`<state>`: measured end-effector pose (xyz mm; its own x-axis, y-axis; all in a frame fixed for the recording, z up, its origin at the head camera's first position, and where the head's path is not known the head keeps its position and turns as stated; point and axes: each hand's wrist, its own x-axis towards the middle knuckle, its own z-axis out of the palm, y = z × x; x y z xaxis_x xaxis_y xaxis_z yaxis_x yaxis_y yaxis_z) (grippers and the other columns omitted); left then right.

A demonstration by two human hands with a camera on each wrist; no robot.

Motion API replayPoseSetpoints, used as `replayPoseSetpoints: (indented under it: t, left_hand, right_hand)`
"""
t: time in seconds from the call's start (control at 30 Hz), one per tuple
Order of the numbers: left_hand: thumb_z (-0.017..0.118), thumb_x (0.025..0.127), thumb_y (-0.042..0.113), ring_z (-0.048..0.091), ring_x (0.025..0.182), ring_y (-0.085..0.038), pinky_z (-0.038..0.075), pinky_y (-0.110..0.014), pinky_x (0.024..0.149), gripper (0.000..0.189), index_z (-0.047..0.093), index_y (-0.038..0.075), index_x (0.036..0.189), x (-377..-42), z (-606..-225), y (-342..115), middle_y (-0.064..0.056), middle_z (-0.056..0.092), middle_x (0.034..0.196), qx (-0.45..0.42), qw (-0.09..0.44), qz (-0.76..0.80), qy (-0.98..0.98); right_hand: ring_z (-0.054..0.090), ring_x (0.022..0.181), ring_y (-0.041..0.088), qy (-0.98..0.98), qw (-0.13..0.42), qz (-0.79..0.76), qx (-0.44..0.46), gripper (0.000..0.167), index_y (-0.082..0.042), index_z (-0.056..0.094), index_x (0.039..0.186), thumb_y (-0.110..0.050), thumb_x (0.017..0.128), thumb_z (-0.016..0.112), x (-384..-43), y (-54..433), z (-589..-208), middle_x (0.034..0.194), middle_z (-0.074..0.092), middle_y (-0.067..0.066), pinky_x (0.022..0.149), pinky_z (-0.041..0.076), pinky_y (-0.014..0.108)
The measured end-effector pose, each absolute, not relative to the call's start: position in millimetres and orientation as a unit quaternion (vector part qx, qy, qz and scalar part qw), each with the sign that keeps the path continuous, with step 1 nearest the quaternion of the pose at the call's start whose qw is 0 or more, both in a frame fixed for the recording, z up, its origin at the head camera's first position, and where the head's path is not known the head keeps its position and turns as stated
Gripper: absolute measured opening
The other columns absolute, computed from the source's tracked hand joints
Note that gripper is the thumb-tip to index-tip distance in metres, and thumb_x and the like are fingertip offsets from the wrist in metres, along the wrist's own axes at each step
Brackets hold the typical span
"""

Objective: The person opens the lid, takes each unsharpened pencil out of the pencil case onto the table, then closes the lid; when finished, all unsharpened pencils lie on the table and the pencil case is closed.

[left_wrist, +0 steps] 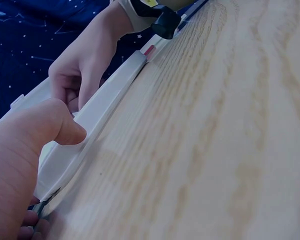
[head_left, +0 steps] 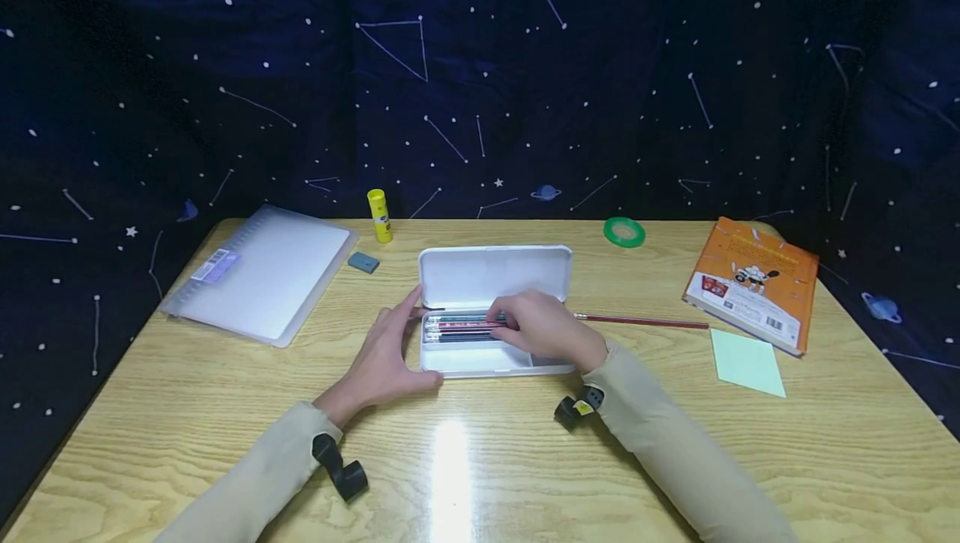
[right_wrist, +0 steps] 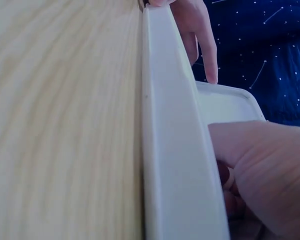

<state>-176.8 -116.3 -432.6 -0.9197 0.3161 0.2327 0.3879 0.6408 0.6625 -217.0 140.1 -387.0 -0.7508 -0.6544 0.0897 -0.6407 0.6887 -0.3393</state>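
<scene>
An open white pencil case (head_left: 474, 358) lies on the table, its lid (head_left: 487, 272) raised at the back. Several pencils (head_left: 450, 328), dark green, red and dark blue, lie lengthwise inside. My left hand (head_left: 384, 360) holds the case's left end, thumb at the front corner and index finger near the hinge. In the left wrist view that thumb (left_wrist: 72, 132) presses on the front wall. Reaching into the case, my right hand (head_left: 536, 322) has curled fingers and pinches a pencil among the others; its fingertips are partly hidden. A red pencil (head_left: 645, 321) lies on the table to the right.
A clear-covered notebook (head_left: 262, 276) lies at left, near a dark eraser (head_left: 363, 262) and an upright yellow glue stick (head_left: 380, 216). Green tape (head_left: 624, 232) lies at the back. At right are an orange book (head_left: 750, 285) and pale green paper (head_left: 747, 362).
</scene>
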Motion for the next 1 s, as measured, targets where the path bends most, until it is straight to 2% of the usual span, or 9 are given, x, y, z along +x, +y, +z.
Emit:
replayPoseSetpoints:
  t: [0.23,0.43,0.57,0.8,1.0]
  left_hand:
    - [0.083,0.056,0.037,0.042,0.101,-0.014,0.04,-0.033,0.087,0.122,0.016,0.014,0.155,-176.7,-431.9,-118.1,0.001,0.056,0.135,-0.193,0.044,-0.374,-0.906]
    - [0.082,0.056,0.037,0.042,0.102,-0.015,0.04,-0.034,0.089,0.122,0.016,0.013,0.155,-176.6,-431.3,-118.0,0.0,0.056,0.134,-0.195,0.041,-0.382,-0.903]
    - [0.082,0.055,0.036,0.042,0.102,-0.014,0.04,-0.033,0.088,0.121,0.017,0.012,0.155,-176.8,-432.2,-117.6,0.0,0.056,0.132,-0.194,0.039,-0.384,-0.902]
    - [0.082,0.057,0.035,0.043,0.102,-0.014,0.04,-0.033,0.088,0.12,0.017,0.012,0.155,-176.6,-433.1,-116.4,0.0,0.055,0.132,-0.2,0.039,-0.386,-0.9]
    - [0.081,0.056,0.036,0.043,0.102,-0.015,0.041,-0.034,0.089,0.12,0.017,0.012,0.155,-176.5,-433.3,-117.4,0.0,0.055,0.132,-0.199,0.041,-0.383,-0.901]
  right_hand:
    - [0.043,0.054,0.003,0.919,0.003,-0.173,-0.355,0.009,-0.011,0.07,0.089,-0.02,0.089,0.067,-218.8,134.0,-387.0,0.059,0.052,-0.009,0.053,0.035,0.02]
    - [0.041,0.053,0.004,0.918,0.004,-0.183,-0.352,0.01,-0.011,0.07,0.092,-0.02,0.091,0.065,-217.8,135.7,-386.4,0.059,0.05,-0.009,0.054,0.036,0.02]
    - [0.039,0.052,0.004,0.917,-0.02,-0.205,-0.341,0.011,-0.013,0.07,0.093,-0.022,0.092,0.064,-215.9,141.6,-385.8,0.057,0.046,-0.009,0.052,0.034,0.021]
    - [0.039,0.053,0.005,0.92,-0.057,-0.231,-0.31,0.006,-0.013,0.069,0.091,-0.019,0.089,0.067,-210.5,171.4,-384.1,0.058,0.045,-0.009,0.051,0.032,0.022]
    - [0.04,0.057,0.009,0.945,-0.084,-0.201,-0.246,0.009,-0.012,0.069,0.095,-0.018,0.088,0.069,-206.4,214.0,-384.1,0.061,0.048,-0.006,0.054,0.032,0.024]
